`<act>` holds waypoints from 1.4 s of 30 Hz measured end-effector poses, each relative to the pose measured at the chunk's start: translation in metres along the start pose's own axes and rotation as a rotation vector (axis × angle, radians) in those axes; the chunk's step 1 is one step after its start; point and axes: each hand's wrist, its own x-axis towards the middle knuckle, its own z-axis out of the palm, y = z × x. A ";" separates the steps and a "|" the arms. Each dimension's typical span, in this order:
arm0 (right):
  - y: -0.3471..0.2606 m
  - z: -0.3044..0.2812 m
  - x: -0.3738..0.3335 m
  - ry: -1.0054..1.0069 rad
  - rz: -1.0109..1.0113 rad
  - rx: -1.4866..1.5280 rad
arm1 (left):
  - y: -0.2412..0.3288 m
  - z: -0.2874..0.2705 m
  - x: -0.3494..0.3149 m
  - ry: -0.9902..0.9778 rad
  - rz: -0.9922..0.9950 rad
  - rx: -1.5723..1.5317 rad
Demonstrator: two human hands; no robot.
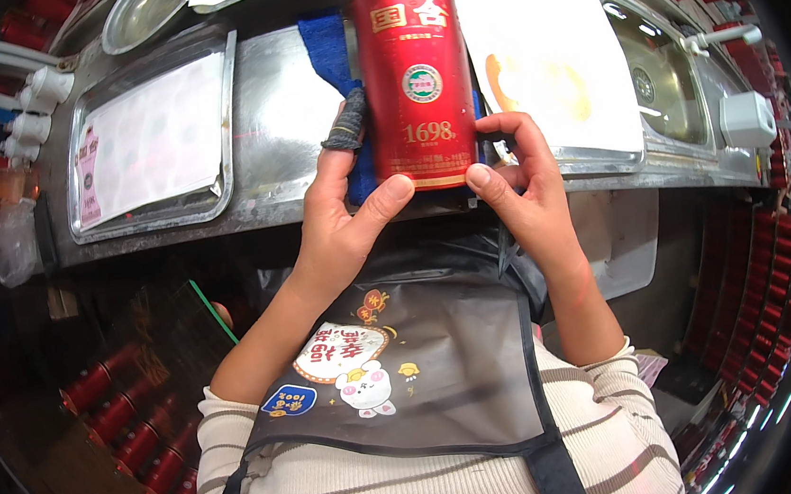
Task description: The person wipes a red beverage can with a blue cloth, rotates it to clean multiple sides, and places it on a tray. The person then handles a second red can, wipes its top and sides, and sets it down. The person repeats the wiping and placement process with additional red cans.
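Both hands clamp a tall red cylindrical tube (414, 74) lying lengthwise over the front edge of the steel counter (277, 106): left hand (345, 218) has its thumb pressed on the lower left rim and its sleeved index finger up the left side, right hand (517, 178) has its thumb at the lower right rim with fingers curled round the right side. Tube covers most of a blue cloth (329, 49) beneath it, and its top end is cut off by the frame. Remaining left fingers are hidden behind the tube; a paper-lined metal tray (152, 137) sits well to the left, and stacked red tubes (121, 416) below are dark and hard to make out.
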 end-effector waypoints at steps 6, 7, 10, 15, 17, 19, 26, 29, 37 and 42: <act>0.001 -0.001 -0.002 -0.029 -0.013 0.029 | -0.003 -0.010 -0.004 0.013 -0.067 -0.292; 0.003 -0.004 -0.002 -0.020 -0.011 0.002 | 0.000 -0.010 -0.007 0.047 -0.080 -0.298; 0.002 -0.004 -0.002 -0.020 0.001 -0.025 | 0.001 -0.009 -0.016 0.148 -0.037 -0.193; -0.008 0.006 -0.004 -0.020 -0.035 -0.109 | 0.020 0.012 -0.037 0.118 0.341 0.682; -0.007 0.005 -0.004 -0.020 -0.022 -0.103 | 0.018 0.022 -0.042 0.123 0.358 0.812; -0.006 0.004 -0.004 -0.018 -0.014 -0.089 | 0.014 0.019 -0.047 0.158 0.325 0.818; -0.003 0.005 -0.005 -0.018 -0.008 -0.061 | 0.002 0.012 -0.060 0.231 0.193 0.690; -0.006 0.006 -0.005 -0.026 -0.019 -0.066 | -0.007 0.010 -0.059 0.238 0.192 0.675; -0.004 0.009 -0.003 0.008 -0.066 -0.084 | 0.012 0.011 -0.056 0.210 0.241 0.899; 0.000 0.009 -0.003 -0.005 -0.097 -0.070 | 0.027 0.014 -0.049 0.150 0.324 1.047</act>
